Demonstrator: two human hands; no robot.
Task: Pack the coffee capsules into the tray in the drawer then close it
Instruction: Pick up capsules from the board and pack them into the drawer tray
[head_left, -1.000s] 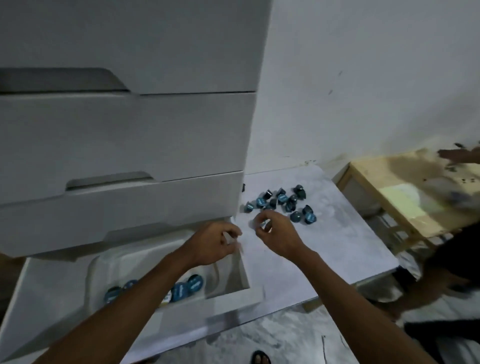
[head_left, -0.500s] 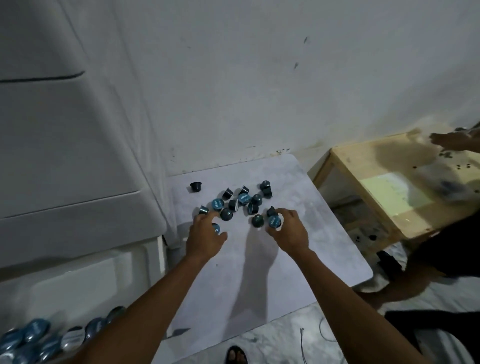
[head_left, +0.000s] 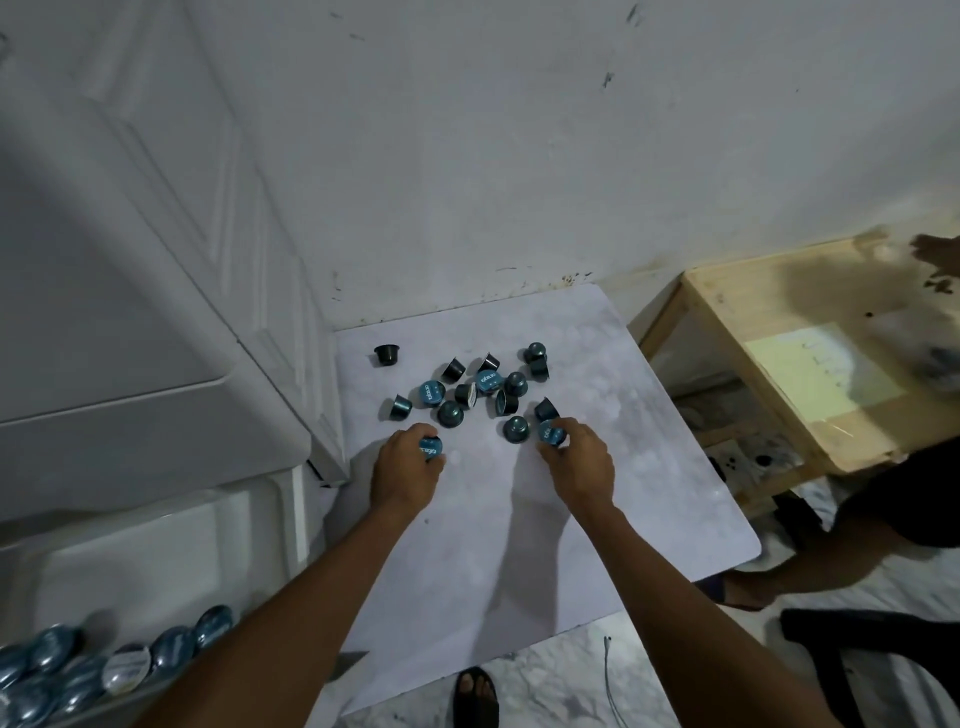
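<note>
Several blue and dark coffee capsules lie scattered on a pale marble-patterned table. My left hand grips one blue capsule at the near left edge of the pile. My right hand pinches another blue capsule at the near right edge. One dark capsule sits apart at the far left. The open white drawer is at lower left, and its tray holds several blue-lidded capsules.
A white drawer cabinet rises on the left against a white wall. A wooden table stands to the right, with another person's hand over it and their leg beside the table. My foot shows below.
My head has turned right from the drawer to the pile. Both hands moved from the drawer edge out to the capsules and each closed on one.
</note>
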